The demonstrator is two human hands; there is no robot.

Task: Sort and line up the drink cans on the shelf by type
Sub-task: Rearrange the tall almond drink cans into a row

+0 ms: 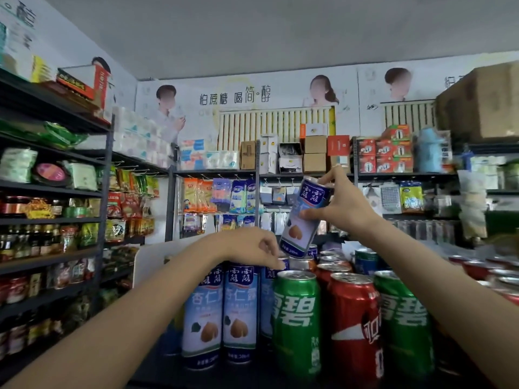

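My right hand [341, 203] grips a tall blue-and-white almond drink can [304, 217], tilted and lifted above the other cans. My left hand [257, 248] reaches to the tops of the standing almond drink cans [240, 313], its fingers curled, fingertips at the rim of the third one; I cannot tell whether it grips it. In front stand a green Sprite can [296, 321], a red cola can [354, 327] and another green Sprite can [404, 321]. More cans of mixed colours crowd behind them.
Red can tops [483, 269] run along the right. Dark metal shelves [53, 192] with jars, bottles and snack bags stand on the left. Hanging packets [224, 195] and stacked boxes [314, 153] fill the back wall. A large carton [483, 105] sits at the upper right.
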